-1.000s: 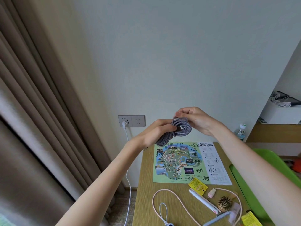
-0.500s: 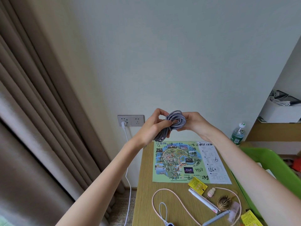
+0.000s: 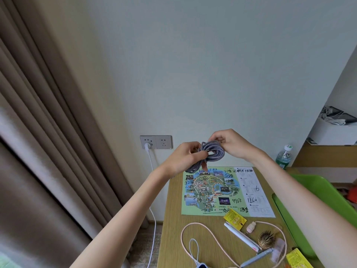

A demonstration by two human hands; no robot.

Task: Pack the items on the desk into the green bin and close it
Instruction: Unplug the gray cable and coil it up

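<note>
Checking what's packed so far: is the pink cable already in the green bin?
No, the pink cable lies looped on the desk, outside the green bin at its right edge.

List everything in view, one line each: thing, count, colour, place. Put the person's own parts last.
cord: 1, grey-purple, coiled, held in both hands above the desk
map: 1, green and white, far part of the desk
desk: 1, tan wood, below the hands
bin: 1, green, right of the desk
pink cable: 1, looped on the near desk
packets: 2, yellow, one below the map, one at the bottom right
hairbrush: 1, brown, near right of the desk
bottle: 1, green-tinted, behind the desk
socket: 1, grey, wall, white plug in it
curtain: 1, beige, left
left hand: 1, gripping the cord
right hand: 1, gripping the cord
</note>
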